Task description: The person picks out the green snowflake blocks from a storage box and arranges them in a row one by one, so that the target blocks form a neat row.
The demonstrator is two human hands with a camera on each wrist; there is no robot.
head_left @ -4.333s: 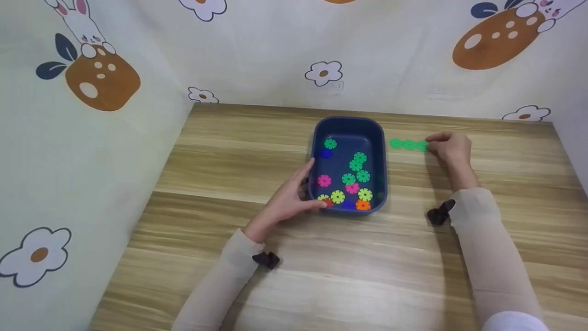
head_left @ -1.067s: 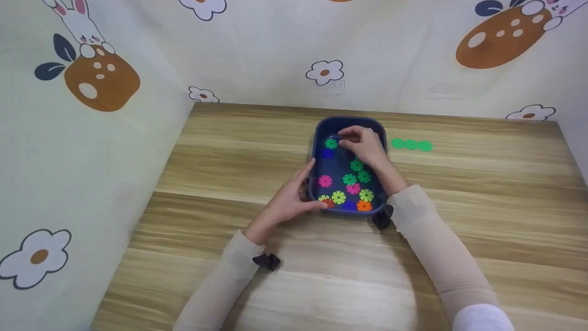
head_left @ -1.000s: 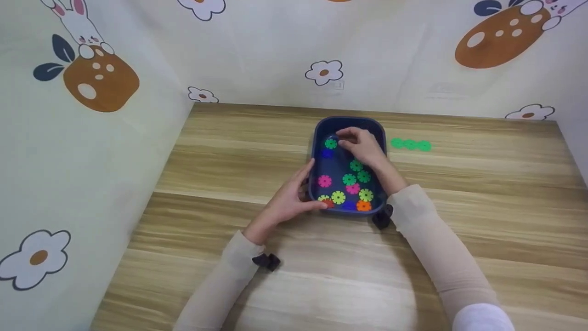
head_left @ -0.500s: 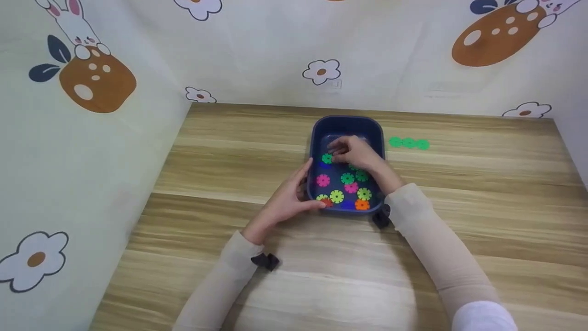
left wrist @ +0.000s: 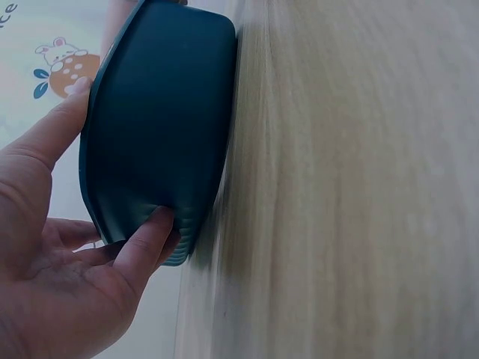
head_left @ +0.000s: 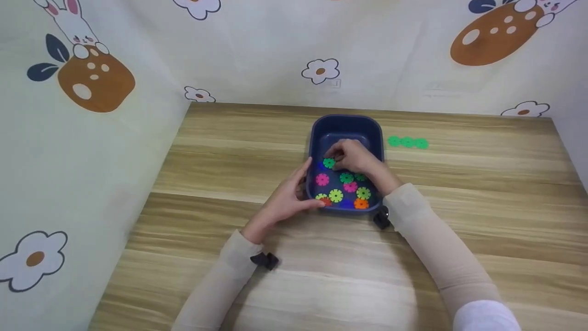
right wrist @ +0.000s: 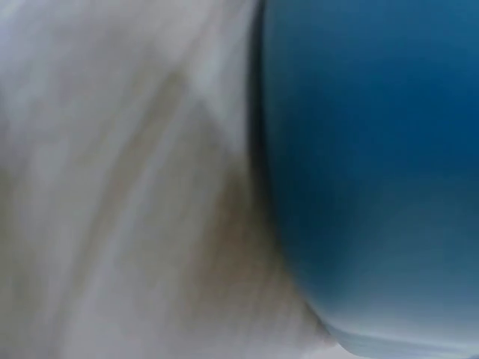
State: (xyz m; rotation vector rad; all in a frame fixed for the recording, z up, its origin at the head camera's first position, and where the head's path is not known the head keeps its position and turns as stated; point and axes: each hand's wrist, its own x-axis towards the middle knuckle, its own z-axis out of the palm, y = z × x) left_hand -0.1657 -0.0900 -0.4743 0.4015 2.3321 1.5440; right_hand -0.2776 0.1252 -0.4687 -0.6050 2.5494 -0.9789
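A dark blue plastic bin (head_left: pixel 344 120) stands on the table with several flat flower-shaped discs in pink, yellow, orange, red, blue and green. At its left side my left hand (head_left: pixel 287 197) grips it, thumb over the near rim. In the left wrist view, the left hand (left wrist: pixel 82 277) has its fingers bent against the bin's wall (left wrist: pixel 161 112). Inside the bin, my right hand (head_left: pixel 353 156) pinches a green flower-shaped disc (head_left: pixel 329 163) between thumb and index finger. Part of a blue disc (head_left: pixel 320 165) shows beside it. The right hand covers some other discs.
Right of the bin lies a row of 3 joined green discs (head_left: pixel 408 142) on the wooden table (head_left: pixel 229 151). A patterned cloth (head_left: pixel 257 55) hangs behind and at the sides. The right wrist view is mostly the blurred, close bin wall (right wrist: pixel 374 149).
The right hand has left the joined green row and reached into the bin. There, the green disc at its fingertips has moved toward the near end. The left hand has stayed at the bin.
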